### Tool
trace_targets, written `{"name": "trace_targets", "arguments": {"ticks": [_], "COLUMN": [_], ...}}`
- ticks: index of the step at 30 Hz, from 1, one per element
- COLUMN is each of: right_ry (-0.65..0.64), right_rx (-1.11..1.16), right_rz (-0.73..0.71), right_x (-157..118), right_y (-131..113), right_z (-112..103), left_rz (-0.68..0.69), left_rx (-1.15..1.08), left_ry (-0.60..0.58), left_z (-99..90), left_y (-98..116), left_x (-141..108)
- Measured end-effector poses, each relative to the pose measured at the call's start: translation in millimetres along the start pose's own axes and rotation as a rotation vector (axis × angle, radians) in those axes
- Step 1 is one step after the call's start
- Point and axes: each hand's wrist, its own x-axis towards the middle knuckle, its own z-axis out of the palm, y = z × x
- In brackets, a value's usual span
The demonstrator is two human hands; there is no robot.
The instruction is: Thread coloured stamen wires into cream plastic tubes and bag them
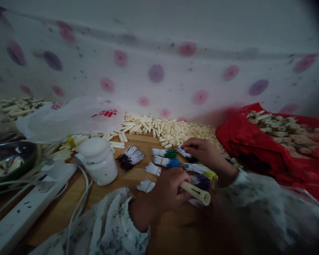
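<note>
My left hand (168, 187) is closed round a cream tube (195, 193), whose open end with a dark slot points to the lower right. Farther back, my right hand (203, 152) has its fingertips at a white-tipped bundle (185, 154) with a black end. Several bundles of thin sticks lie about the hands: a green one (164, 153), a blue one (166, 162), a yellow one (202, 170) and a purple one (200, 181). A loose dark-ended bundle (131, 157) rests farther left. My left hand partly hides two white-tipped bundles.
A white jar (98, 163) stands left of the bundles, beside a power strip (32, 205) with cables. Cream pieces (175, 131) are heaped along the back. A white plastic bag (71, 118) lies back left. At right, a red bag (244, 141) holds many tubes.
</note>
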Motion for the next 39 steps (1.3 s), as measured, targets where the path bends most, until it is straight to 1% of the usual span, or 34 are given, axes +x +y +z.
{"name": "trace_targets", "arguments": {"ticks": [1, 2, 4, 7, 10, 12, 15, 17, 19, 20, 24, 28, 32, 35, 39], "right_ry": [-0.143, -0.260, -0.365, -0.418, -0.464, -0.497, -0.540, -0.560, -0.572, -0.575, -0.564, -0.520, -0.472, -0.416, -0.305], "right_rx": [-0.166, -0.322, -0.496, -0.638, -0.755, -0.811, -0.864, -0.882, -0.896, -0.901, -0.913, -0.904, -0.874, -0.841, -0.759], "right_rz": [-0.015, -0.024, -0.006, 0.046, 0.094, 0.130, 0.170, 0.181, 0.189, 0.193, 0.195, 0.189, 0.204, 0.206, 0.171], "right_x": [12.6, 24.5, 44.4, 61.9, 66.9, 67.1, 66.7, 66.7, 66.5, 66.3, 63.8, 60.4, 56.3, 50.0, 31.4], "right_y": [0.2, 0.7, 3.3, 9.8, 15.3, 16.8, 16.6, 16.1, 16.0, 16.2, 16.5, 13.6, 9.2, 7.5, 6.9], "right_z": [5.1, 12.3, 29.8, 53.4, 65.8, 69.3, 71.5, 72.4, 73.1, 73.4, 74.8, 77.4, 77.1, 63.2, 25.6], "left_rz": [0.006, 0.005, -0.001, 0.002, -0.022, -0.080, -0.214, -0.300, -0.360, -0.376, -0.373, -0.388, -0.406, -0.416, -0.431], "left_rx": [0.011, 0.021, 0.030, 0.024, 0.052, 0.123, 0.282, 0.401, 0.488, 0.521, 0.538, 0.564, 0.597, 0.602, 0.599], "left_ry": [-0.004, -0.004, 0.013, 0.044, 0.058, 0.065, 0.060, 0.013, -0.064, -0.124, -0.229, -0.305, -0.330, -0.329, -0.278], "left_z": [1.4, 2.3, 2.3, 0.0, -3.5, -7.1, -16.2, -23.7, -30.2, -32.5, -33.8, -29.0, -26.2, -25.7, -30.3], "left_y": [0.8, 1.0, -0.4, -4.0, -7.3, -10.0, -18.0, -27.6, -39.7, -45.9, -65.0, -72.1, -74.4, -74.1, -62.8], "left_x": [-1.0, -1.8, -2.8, -2.9, -2.1, -0.7, 4.3, 9.0, 13.3, 14.9, 17.6, 16.1, 13.7, 13.3, 16.4]}}
